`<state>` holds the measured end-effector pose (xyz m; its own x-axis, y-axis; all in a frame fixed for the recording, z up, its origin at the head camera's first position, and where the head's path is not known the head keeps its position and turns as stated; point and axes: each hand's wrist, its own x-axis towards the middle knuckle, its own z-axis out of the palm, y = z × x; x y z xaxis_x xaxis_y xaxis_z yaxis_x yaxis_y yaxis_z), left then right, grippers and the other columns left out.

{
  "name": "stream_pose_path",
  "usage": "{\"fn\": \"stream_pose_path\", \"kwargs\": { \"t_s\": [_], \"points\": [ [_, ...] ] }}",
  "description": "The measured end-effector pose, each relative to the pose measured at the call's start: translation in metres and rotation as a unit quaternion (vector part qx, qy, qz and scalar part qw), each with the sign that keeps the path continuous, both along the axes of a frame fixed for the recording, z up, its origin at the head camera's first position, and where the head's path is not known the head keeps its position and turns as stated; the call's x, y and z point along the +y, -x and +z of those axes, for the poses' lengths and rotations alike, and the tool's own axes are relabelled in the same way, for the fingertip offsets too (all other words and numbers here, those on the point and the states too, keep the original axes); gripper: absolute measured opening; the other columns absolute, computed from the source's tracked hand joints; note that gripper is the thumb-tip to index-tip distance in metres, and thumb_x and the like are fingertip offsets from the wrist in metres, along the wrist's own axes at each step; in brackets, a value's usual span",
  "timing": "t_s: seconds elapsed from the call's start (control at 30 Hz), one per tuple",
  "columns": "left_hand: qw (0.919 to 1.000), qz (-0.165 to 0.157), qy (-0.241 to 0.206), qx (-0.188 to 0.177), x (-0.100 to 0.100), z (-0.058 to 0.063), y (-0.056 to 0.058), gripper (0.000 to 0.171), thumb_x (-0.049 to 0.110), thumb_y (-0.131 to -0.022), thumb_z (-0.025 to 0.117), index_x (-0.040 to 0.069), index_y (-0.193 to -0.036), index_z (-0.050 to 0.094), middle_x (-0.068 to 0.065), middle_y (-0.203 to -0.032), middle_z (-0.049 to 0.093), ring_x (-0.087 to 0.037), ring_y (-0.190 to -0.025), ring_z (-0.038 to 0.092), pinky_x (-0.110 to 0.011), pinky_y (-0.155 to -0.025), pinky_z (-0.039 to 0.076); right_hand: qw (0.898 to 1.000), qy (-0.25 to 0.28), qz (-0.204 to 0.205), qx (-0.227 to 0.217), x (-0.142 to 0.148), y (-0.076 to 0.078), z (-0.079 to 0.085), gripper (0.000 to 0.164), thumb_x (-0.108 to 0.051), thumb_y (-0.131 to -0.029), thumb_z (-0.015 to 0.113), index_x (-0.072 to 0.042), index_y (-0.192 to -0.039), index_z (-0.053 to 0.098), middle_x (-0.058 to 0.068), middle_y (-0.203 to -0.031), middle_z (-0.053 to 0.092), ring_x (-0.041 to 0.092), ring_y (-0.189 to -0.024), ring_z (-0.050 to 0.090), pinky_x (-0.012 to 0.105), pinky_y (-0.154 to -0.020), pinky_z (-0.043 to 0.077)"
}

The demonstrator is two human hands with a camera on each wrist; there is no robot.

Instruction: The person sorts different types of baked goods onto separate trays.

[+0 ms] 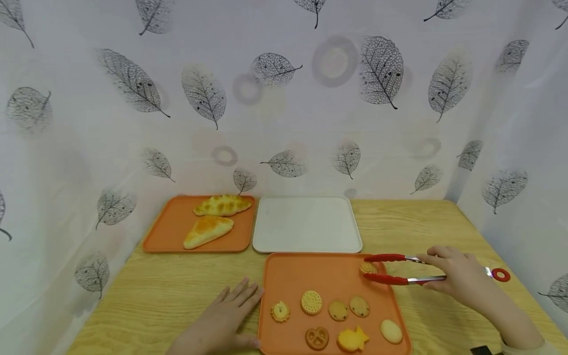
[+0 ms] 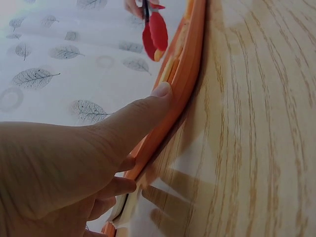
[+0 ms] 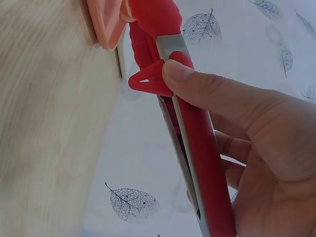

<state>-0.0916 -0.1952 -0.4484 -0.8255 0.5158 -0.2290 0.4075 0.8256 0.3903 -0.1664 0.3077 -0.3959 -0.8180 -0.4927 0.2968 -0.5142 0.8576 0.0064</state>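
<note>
My right hand (image 1: 463, 276) grips a pair of red-and-steel tongs (image 1: 387, 280), the thumb along one arm in the right wrist view. Between the red tips of the tongs is a small swirled cookie (image 1: 368, 267), over the far right corner of the front orange tray (image 1: 306, 271). My left hand (image 1: 222, 318) lies at that tray's left side with fingers extended; its thumb touches the rim in the left wrist view. On the tray are a round dotted biscuit (image 1: 311, 302), a pretzel-shaped cookie (image 1: 317, 338), a fish-shaped cookie (image 1: 352, 339) and several other cookies.
Behind the front tray stands a bare white tray (image 1: 306, 224). To its left, another orange tray (image 1: 170, 231) bears two pastries, one triangular (image 1: 208, 231) and one long and ridged (image 1: 223, 205). A leaf-patterned curtain (image 1: 284, 123) encloses the wooden table (image 1: 186, 276) at the back and sides.
</note>
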Motion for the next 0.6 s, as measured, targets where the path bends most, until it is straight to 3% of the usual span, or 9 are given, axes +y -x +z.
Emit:
{"fn": "stream_pose_path", "kwargs": {
  "t_s": [0.33, 0.6],
  "points": [
    [0.9997, -0.008, 0.013, 0.021, 0.0, -0.002, 0.0, 0.102, 0.078, -0.077, 0.049, 0.018, -0.156, 0.025, -0.006, -0.163, 0.024, -0.033, -0.151, 0.017, -0.065, -0.113, 0.024, 1.0, 0.005, 0.02, 0.02, -0.014, 0.034, 0.009, 0.055, -0.032, -0.059, 0.09, -0.01, -0.107, 0.074, 0.006, -0.096, 0.064, 0.027, -0.083, 0.062, 0.049, -0.06, 0.044],
    [0.9999, -0.005, 0.011, 0.011, 0.0, 0.0, 0.0, 0.102, 0.078, -0.077, 0.049, 0.019, -0.157, 0.024, -0.006, -0.163, 0.023, -0.032, -0.151, 0.016, -0.065, -0.113, 0.025, 0.999, 0.004, 0.022, 0.023, -0.029, 0.068, 0.018, 0.055, -0.031, -0.064, 0.088, -0.007, -0.111, 0.072, 0.012, -0.1, 0.065, 0.031, -0.083, 0.062, 0.055, -0.065, 0.047]
  ]
}}
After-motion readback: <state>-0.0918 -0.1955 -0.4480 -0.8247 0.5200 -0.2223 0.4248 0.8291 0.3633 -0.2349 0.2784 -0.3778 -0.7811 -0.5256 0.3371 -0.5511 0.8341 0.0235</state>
